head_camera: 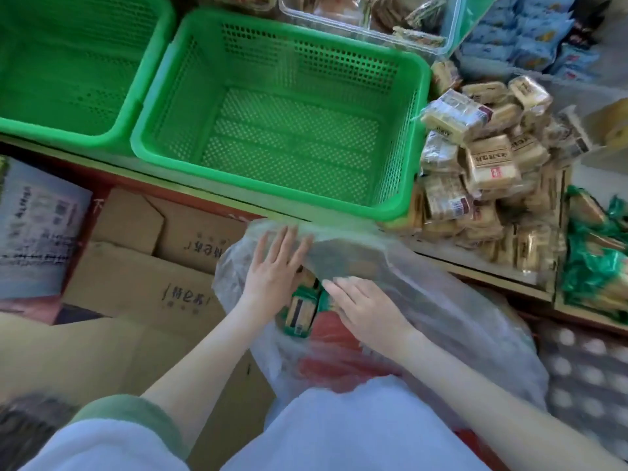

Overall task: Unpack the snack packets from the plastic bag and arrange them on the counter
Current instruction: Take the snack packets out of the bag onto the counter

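A large clear plastic bag (424, 300) hangs open below the counter edge. Green-and-tan snack packets (299, 312) lie inside its mouth. My left hand (275, 266) rests flat on the bag's left rim with the fingers spread, touching the film. My right hand (363, 304) reaches into the opening, fingers extended over the packets; part of it is veiled by plastic. Neither hand is closed on a packet. An empty green basket (163, 144) stands on the counter just above the bag.
A second green basket (85, 130) sits at the left. A heap of tan snack packets (482, 164) is piled right of the basket, with green packets (598, 263) further right. Cardboard boxes (136, 277) stand below at the left. A clear bin (455, 32) is behind.
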